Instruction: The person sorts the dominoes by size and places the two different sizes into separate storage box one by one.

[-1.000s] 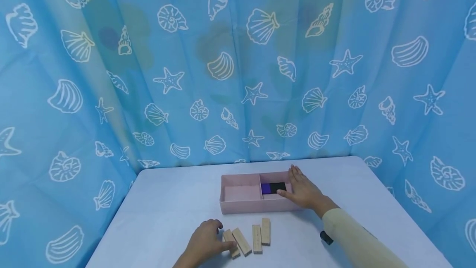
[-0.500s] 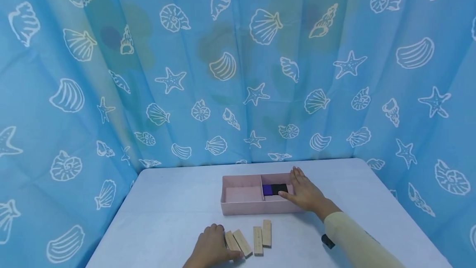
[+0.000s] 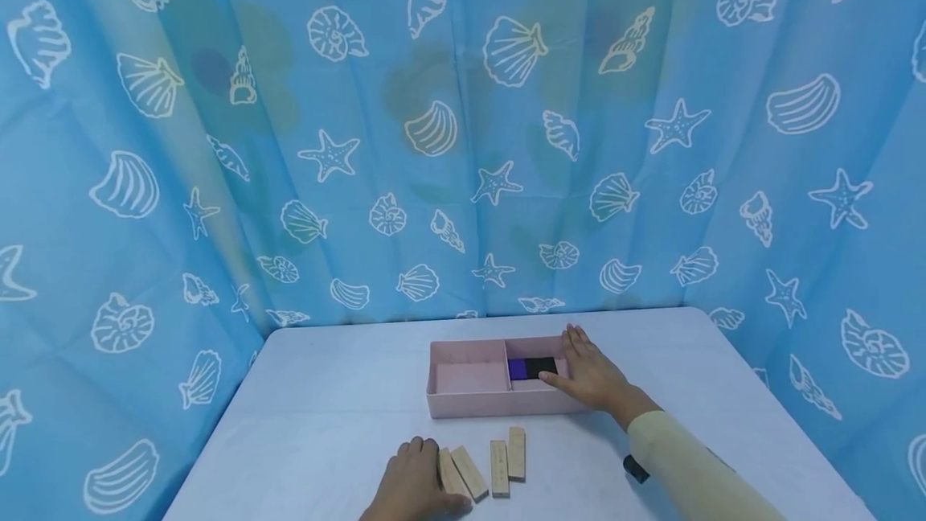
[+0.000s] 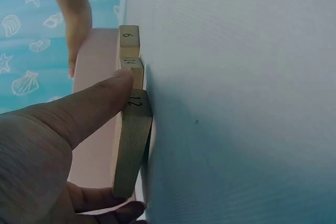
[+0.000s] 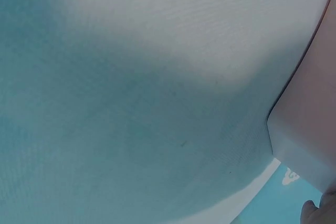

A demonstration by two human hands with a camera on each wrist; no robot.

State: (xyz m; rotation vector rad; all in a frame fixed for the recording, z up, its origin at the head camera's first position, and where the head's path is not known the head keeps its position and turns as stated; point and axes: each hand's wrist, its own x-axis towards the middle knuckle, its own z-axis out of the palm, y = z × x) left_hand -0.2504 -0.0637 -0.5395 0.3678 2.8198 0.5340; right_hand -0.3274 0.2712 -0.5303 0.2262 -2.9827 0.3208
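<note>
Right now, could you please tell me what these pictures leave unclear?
Head view: right end of the pink box, behind the right hand.
Head view: numbers on the wooden blocks, too small to read.
Right wrist view: most of that hand, cut off by the edge.

Open for passing over the tabletop left of the pink box, and from above into its left compartment. Walled off from the right one by the divider; crowded there by purple and black pieces and the right hand. Narrow between the wooden blocks, blocked leftward by the left hand.
</note>
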